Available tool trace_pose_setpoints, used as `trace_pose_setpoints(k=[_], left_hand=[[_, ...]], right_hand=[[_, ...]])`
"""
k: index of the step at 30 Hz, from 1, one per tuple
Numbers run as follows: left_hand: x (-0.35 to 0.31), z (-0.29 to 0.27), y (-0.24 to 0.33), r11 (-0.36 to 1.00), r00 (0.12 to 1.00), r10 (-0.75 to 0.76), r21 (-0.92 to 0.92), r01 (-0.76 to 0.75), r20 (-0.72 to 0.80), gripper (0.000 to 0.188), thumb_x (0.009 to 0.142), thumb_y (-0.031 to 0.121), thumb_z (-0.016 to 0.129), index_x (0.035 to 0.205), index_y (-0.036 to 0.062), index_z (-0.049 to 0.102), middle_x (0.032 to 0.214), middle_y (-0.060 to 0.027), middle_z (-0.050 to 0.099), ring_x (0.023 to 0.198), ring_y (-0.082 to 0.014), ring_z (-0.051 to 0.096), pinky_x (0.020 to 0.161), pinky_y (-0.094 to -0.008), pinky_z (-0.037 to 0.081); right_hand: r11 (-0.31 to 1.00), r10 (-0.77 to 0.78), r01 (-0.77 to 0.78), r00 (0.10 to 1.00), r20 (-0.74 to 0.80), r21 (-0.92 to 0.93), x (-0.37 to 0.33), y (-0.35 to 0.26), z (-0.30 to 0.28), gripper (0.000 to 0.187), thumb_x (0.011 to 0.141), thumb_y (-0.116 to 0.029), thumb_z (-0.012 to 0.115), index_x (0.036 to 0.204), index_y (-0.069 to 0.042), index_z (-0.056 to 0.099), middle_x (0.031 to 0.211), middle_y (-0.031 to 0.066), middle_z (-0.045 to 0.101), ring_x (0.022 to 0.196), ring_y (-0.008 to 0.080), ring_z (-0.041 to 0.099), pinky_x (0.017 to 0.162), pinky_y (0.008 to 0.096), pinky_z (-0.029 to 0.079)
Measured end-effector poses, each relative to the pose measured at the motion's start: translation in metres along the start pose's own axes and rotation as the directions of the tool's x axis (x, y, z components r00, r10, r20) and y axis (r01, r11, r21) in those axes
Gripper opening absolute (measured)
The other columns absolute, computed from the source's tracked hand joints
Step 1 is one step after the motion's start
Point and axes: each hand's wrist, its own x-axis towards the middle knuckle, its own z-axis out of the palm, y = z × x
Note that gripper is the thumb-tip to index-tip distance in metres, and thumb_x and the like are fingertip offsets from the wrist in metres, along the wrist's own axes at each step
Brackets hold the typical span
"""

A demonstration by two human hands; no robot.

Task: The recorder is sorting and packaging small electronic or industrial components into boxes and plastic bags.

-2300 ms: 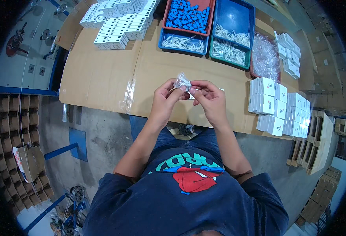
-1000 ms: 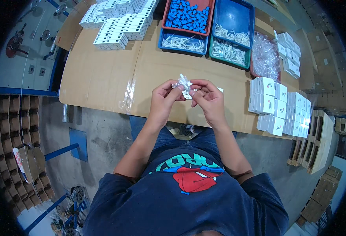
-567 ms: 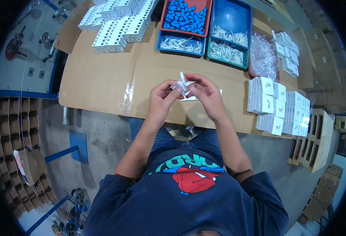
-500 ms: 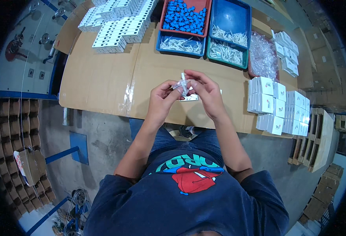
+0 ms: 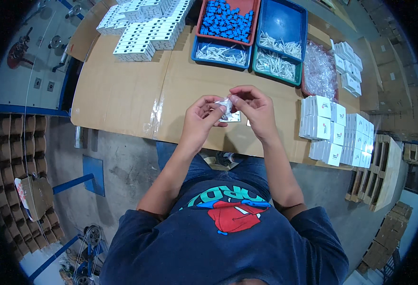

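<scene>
Over the near middle of the table, a small clear plastic bag (image 5: 226, 106) with something whitish in it is between my hands. My left hand (image 5: 203, 117) is closed on the bag, thumb on top. At the bag's upper right edge, the fingertips of my right hand (image 5: 253, 107) pinch together. A small white printed piece (image 5: 236, 117), partly covered by my fingers, lies on the cardboard just below. What exactly the bag contains is too small to make out.
Cardboard (image 5: 118, 95) covers the table. At the back are a red tray (image 5: 201, 32) of blue parts, a blue tray (image 5: 194, 56) and a green tray (image 5: 278, 77) of white pieces, and a pile of clear bags (image 5: 319, 71). White boxes are stacked back left (image 5: 135, 50) and right (image 5: 319, 124).
The white stick-like piece that stood up between my fingers no longer shows above the bag. My right hand has shifted slightly right, to the bag's upper edge.
</scene>
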Motion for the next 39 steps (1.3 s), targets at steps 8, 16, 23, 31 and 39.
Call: trace_pose_setpoints(k=[8, 16, 23, 31, 39], left_hand=[[0.005, -0.009, -0.008, 0.995, 0.998, -0.006, -0.098, 0.012, 0.067, 0.028, 0.094, 0.006, 0.065, 0.119, -0.0022, 0.057, 0.106, -0.0119, 0.066, 0.091, -0.0183, 0.068, 0.081, -0.0314, 0.058], [0.001, -0.004, -0.003, 0.994, 0.983, 0.109, -0.002, -0.110, 0.149, 0.043, 0.090, -0.004, 0.065, 0.130, -0.0042, 0.050, 0.116, -0.0129, 0.063, 0.105, -0.0188, 0.064, 0.091, -0.0346, 0.057], [0.002, -0.006, -0.008, 0.996, 0.993, 0.090, 0.008, -0.091, 0.078, 0.039, 0.089, -0.005, 0.066, 0.126, -0.0034, 0.052, 0.117, -0.0116, 0.062, 0.107, -0.0180, 0.063, 0.093, -0.0340, 0.056], [0.003, -0.004, -0.010, 0.992, 0.992, 0.127, -0.006, -0.127, 0.001, 0.036, 0.085, -0.006, 0.066, 0.120, -0.0021, 0.055, 0.108, -0.0061, 0.062, 0.099, -0.0127, 0.062, 0.090, -0.0273, 0.054], [-0.001, -0.002, -0.005, 0.993, 0.994, 0.104, -0.058, -0.102, 0.027, 0.034, 0.090, -0.004, 0.066, 0.122, -0.0031, 0.056, 0.113, -0.0084, 0.063, 0.103, -0.0142, 0.063, 0.091, -0.0281, 0.054]], right_hand=[[1.000, 0.003, -0.001, 0.998, 0.057, -0.025, -0.004, 0.000, 0.001, 0.031, 0.086, 0.003, 0.072, 0.116, 0.004, 0.064, 0.106, 0.0083, 0.067, 0.092, 0.0112, 0.064, 0.079, 0.0248, 0.055], [0.997, -0.033, 0.037, 0.997, -0.068, 0.064, -0.002, 0.003, 0.001, 0.025, 0.086, 0.005, 0.071, 0.109, 0.005, 0.063, 0.097, 0.0073, 0.066, 0.092, 0.0114, 0.064, 0.079, 0.0244, 0.054], [0.999, -0.025, 0.026, 0.999, -0.039, 0.032, -0.005, 0.005, 0.003, 0.026, 0.086, 0.006, 0.070, 0.110, 0.005, 0.063, 0.104, 0.0096, 0.066, 0.094, 0.0124, 0.063, 0.082, 0.0249, 0.056], [1.000, -0.008, 0.008, 0.999, 0.053, -0.001, -0.010, 0.002, 0.004, 0.030, 0.086, 0.006, 0.069, 0.115, 0.003, 0.063, 0.109, 0.0073, 0.065, 0.099, 0.0118, 0.061, 0.083, 0.0248, 0.057], [1.000, -0.027, 0.027, 1.000, 0.002, -0.009, -0.009, 0.003, 0.007, 0.034, 0.086, 0.005, 0.070, 0.118, 0.004, 0.061, 0.113, 0.0088, 0.065, 0.097, 0.0114, 0.061, 0.083, 0.0247, 0.056]])
